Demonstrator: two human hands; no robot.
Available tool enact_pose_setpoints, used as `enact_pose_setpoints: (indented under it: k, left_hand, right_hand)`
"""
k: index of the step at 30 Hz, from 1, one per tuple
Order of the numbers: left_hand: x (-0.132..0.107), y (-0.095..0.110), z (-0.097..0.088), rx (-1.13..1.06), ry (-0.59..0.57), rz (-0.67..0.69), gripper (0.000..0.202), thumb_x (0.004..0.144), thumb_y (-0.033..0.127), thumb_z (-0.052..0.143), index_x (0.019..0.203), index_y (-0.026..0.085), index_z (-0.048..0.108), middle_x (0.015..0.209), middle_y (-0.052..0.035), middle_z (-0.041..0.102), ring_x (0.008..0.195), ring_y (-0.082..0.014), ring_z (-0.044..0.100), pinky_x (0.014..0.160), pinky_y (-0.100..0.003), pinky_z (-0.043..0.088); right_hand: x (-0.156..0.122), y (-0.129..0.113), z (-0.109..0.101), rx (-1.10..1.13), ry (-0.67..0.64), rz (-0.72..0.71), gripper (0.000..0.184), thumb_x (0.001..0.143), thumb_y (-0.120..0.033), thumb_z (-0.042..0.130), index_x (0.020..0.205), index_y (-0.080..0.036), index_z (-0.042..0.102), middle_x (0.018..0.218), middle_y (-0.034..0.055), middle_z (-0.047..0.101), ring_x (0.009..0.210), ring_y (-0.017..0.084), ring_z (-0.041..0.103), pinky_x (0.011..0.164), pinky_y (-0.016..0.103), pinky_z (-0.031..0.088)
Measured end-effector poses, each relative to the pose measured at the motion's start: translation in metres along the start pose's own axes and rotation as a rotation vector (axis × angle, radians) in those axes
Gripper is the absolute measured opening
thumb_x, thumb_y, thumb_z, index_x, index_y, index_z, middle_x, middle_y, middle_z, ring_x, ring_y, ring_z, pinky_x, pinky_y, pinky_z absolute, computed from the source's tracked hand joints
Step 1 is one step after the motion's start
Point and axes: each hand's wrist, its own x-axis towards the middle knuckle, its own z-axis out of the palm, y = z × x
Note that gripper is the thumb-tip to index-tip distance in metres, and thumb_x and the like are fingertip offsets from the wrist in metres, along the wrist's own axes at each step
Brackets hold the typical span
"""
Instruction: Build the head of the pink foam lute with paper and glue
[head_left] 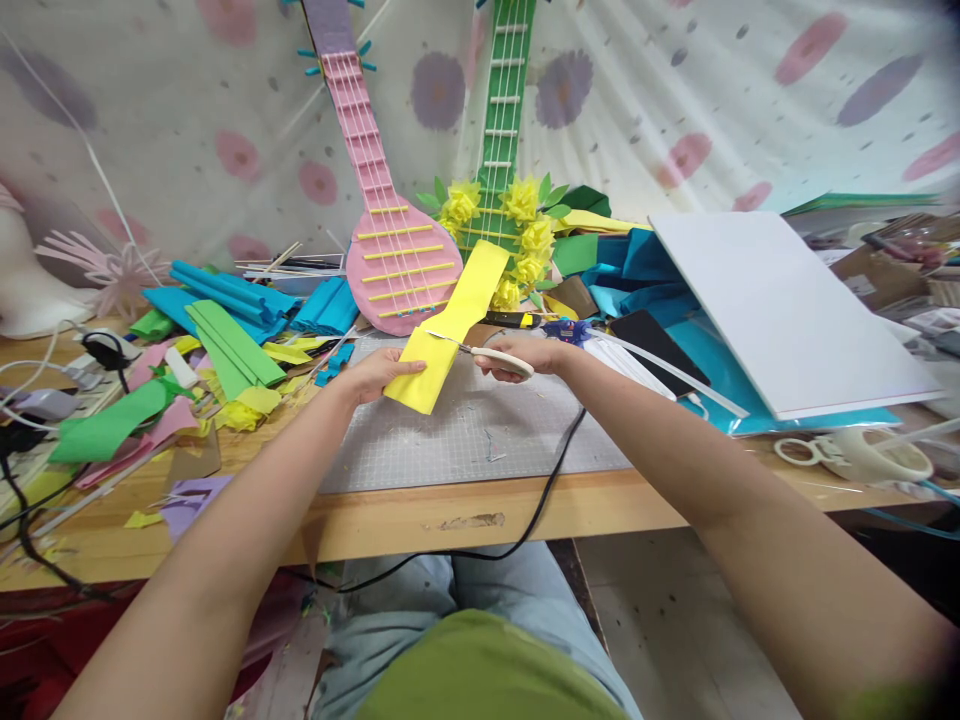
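Note:
My left hand [379, 374] pinches the lower left edge of a yellow crepe paper strip [474, 290], thumb on top. The strip is held above the grey cutting mat [405, 455] and bends partway along. White-handled scissors [504, 362] are in my right hand [525, 352], their blades lying across the strip from its right side. Behind the paper stand a pink paper pipa-shaped instrument [409, 270] with yellow bars and a green paper instrument [504, 130] trimmed with yellow paper flowers [536, 240]. The strip's upper end overlaps the lower part of the green one.
Coloured paper scraps [232, 345] and cables [30, 400] cover the left of the wooden table [450, 515]. At right lie a white board [795, 310], a dark phone-like slab [660, 350] and a tape dispenser [862, 455]. A black cable [551, 495] hangs over the front edge.

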Motion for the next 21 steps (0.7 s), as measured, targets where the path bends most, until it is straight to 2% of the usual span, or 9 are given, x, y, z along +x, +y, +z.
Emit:
enact_pose_setpoints:
  k: [7, 14, 21]
  left_hand:
    - [-0.0023, 0.0013, 0.0016, -0.003, -0.006, -0.017, 0.043, 0.05, 0.034, 0.083, 0.086, 0.014, 0.07, 0.095, -0.0112, 0.071, 0.078, -0.0207, 0.067, 0.07, -0.028, 0.053]
    - [-0.0028, 0.0011, 0.0073, 0.011, -0.034, -0.022, 0.042, 0.051, 0.032, 0.083, 0.087, 0.014, 0.069, 0.099, -0.0113, 0.07, 0.086, -0.023, 0.066, 0.074, -0.03, 0.053]
    - [-0.0034, 0.0004, 0.0068, 0.013, -0.01, -0.024, 0.041, 0.051, 0.031, 0.082, 0.087, 0.015, 0.07, 0.095, -0.0107, 0.071, 0.086, -0.0236, 0.067, 0.076, -0.031, 0.053]
  right_hand:
    - [0.0029, 0.0045, -0.0028, 0.036, -0.027, 0.005, 0.042, 0.075, -0.056, 0.059, 0.075, -0.015, 0.049, 0.046, -0.0076, 0.04, 0.037, 0.003, 0.035, 0.035, 0.016, 0.025]
    - [0.0061, -0.0025, 0.0009, 0.019, -0.06, -0.025, 0.044, 0.075, -0.058, 0.057, 0.075, -0.016, 0.047, 0.047, -0.0073, 0.041, 0.039, 0.003, 0.037, 0.036, 0.016, 0.026]
    - [0.0077, -0.0034, 0.0042, 0.033, 0.044, 0.003, 0.044, 0.072, -0.056, 0.063, 0.072, -0.015, 0.049, 0.043, -0.008, 0.039, 0.035, 0.002, 0.032, 0.034, 0.017, 0.023]
